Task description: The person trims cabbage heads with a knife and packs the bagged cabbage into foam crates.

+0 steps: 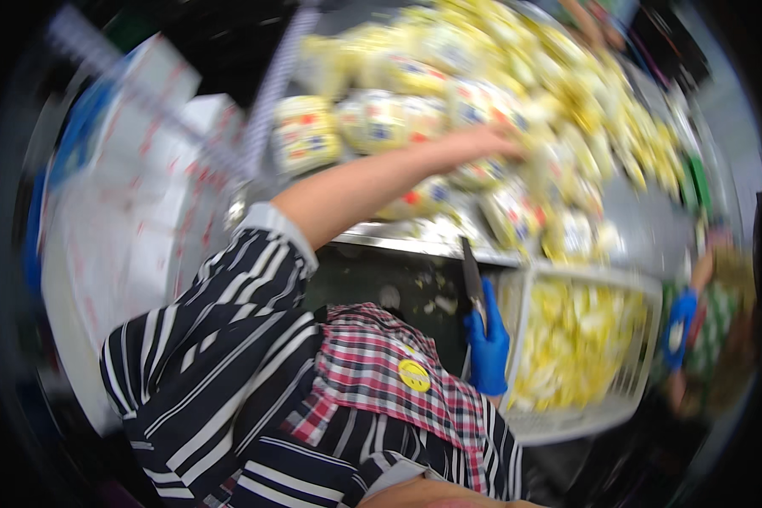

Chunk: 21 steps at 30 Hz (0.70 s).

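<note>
My bare left hand (505, 141) reaches over the metal table onto a heap of wrapped and loose yellow-white cabbage heads (562, 89). Its blurred fingers are at the wrapped heads (482, 105), in clear film with red and blue print; whether they grip one is unclear. My right hand (489, 355), in a blue glove, holds a knife (472, 270) near my body, blade pointing up towards the table's edge (419, 243). Beside that hand stands a white plastic crate (578, 428) with yellow leaves (578, 349) in it. Cut scraps (441, 228) lie by the near edge.
White foam boxes (120, 235) with red marks are stacked at the left. A co-worker's blue-gloved hand (678, 330) is beyond the crate at the right, and another person's arm (584, 22) shows at the top. A dark surface with scraps (390, 295) lies below the table edge.
</note>
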### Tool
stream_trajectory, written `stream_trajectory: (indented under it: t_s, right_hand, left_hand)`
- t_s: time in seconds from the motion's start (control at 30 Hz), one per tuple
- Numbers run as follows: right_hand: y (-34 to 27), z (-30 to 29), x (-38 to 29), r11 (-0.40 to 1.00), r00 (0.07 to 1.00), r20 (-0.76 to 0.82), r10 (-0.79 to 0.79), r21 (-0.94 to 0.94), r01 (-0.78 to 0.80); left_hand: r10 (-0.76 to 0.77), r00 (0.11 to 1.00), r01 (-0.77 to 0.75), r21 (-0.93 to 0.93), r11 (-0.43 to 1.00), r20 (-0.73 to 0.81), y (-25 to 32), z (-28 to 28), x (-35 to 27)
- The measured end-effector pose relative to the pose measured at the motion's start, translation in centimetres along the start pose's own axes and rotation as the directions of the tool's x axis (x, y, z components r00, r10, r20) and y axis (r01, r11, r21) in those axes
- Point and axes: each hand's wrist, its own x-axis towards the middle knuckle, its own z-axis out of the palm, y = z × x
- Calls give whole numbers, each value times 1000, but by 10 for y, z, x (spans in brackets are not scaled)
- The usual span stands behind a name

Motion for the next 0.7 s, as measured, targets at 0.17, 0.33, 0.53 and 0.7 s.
stream_trajectory:
  t_s: [0.17, 0.33, 0.53, 0.7]
  right_hand:
    - [36, -19, 46, 991, 971, 212, 110, 46, -123]
    - [24, 3, 120, 965, 834, 546, -84, -164, 205]
    - [50, 31, 157, 936, 759, 648, 65, -302, 178]
    - [42, 34, 163, 937, 702, 702, 122, -315, 152]
  left_hand:
    - [63, 954, -222, 546, 808, 295, 64, -2, -63]
    - [-220, 969, 26, 845, 534, 110, 155, -20, -184]
    - [-447, 767, 615, 327, 717, -460, 120, -123, -345]
    - [-417, 154, 988, 143, 58, -896, 27, -233, -483]
